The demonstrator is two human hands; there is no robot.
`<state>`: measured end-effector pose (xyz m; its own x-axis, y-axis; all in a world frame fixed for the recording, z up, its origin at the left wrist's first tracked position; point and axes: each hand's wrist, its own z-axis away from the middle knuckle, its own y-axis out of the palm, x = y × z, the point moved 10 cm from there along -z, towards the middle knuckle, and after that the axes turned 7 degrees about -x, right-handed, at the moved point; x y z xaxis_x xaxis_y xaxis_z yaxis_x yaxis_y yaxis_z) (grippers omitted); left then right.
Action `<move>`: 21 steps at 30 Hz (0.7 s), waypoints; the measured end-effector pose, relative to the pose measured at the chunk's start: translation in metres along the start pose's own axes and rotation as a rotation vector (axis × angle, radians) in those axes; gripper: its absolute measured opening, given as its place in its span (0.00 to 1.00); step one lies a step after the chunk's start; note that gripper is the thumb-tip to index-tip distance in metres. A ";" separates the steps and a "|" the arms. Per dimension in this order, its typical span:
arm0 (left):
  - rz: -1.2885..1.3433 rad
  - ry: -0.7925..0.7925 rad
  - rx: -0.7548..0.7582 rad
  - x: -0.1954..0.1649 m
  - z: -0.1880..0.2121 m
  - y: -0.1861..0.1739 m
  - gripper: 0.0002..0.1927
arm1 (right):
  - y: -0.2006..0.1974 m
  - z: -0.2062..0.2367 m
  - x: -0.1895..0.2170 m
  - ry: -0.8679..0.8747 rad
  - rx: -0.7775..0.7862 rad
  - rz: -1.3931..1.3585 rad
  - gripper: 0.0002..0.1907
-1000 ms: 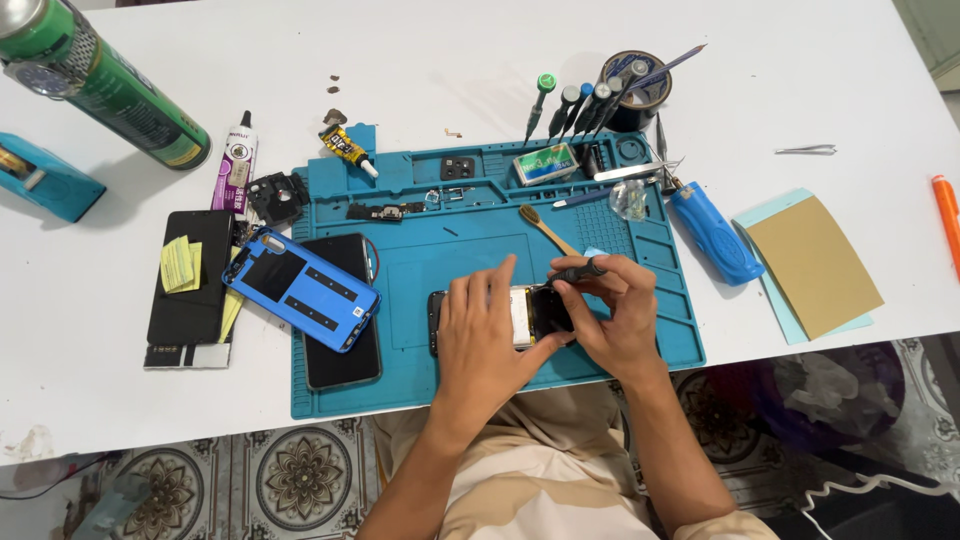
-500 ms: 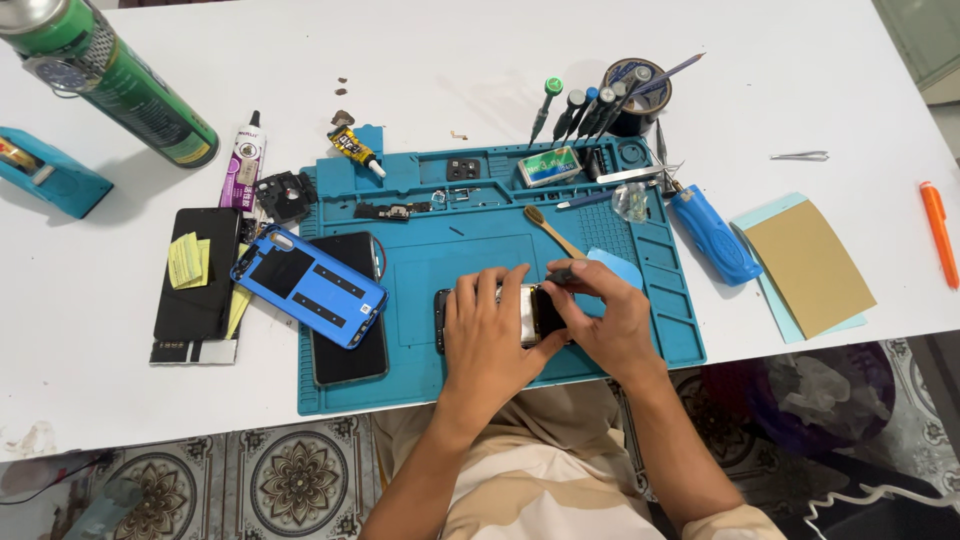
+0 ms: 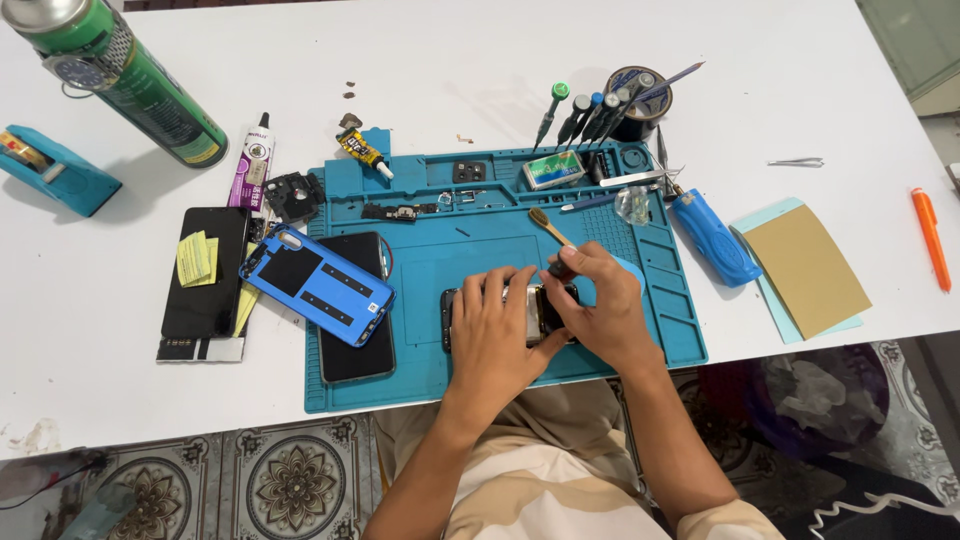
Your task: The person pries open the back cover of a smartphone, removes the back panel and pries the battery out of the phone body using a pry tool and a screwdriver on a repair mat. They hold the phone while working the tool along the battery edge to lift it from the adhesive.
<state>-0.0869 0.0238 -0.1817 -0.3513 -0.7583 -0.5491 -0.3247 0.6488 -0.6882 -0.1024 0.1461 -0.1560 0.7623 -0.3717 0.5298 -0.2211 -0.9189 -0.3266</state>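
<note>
R hand (image 3: 600, 305) shifted onto brush (image 3: 550, 228); both grips pinching opened phone (image 3: 520, 315), L hand (image 3: 490, 335) steadying.

1. My white table (image 3: 480, 60) carries a blue work mat (image 3: 480, 240).
2. To my left lie a green can (image 3: 120, 75), a tape dispenser (image 3: 50, 170) and a black phone (image 3: 205, 270).
3. To my right lie tweezers (image 3: 797, 162), an orange pen (image 3: 930, 238) and brown card (image 3: 805, 270).

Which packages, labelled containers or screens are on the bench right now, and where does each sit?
Spray can: far left corner, lying tilted, green with a printed label.
Glue tube: left of the mat, slim, purple-and-white label.
Small box: mat's top trays, flat, green and white.
Dark phone: left of the mat, black screen with yellow sticky notes.
Opened phone: mid-mat, under both hands.
</note>
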 end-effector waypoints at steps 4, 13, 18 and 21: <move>-0.005 0.007 -0.002 0.002 0.001 0.001 0.41 | 0.004 0.001 -0.002 0.043 0.045 -0.131 0.32; 0.023 -0.013 -0.002 0.001 0.003 -0.001 0.42 | 0.002 0.008 -0.003 0.030 -0.045 -0.037 0.33; 0.105 0.012 0.000 -0.004 0.003 -0.007 0.46 | -0.001 0.009 -0.014 0.129 -0.113 -0.085 0.29; 0.240 0.128 -0.019 -0.018 0.005 -0.013 0.55 | 0.001 0.005 -0.010 0.179 -0.057 -0.275 0.27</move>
<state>-0.0721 0.0288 -0.1654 -0.5280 -0.5689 -0.6305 -0.2348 0.8113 -0.5354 -0.1071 0.1496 -0.1660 0.6805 -0.1216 0.7226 -0.0593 -0.9920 -0.1111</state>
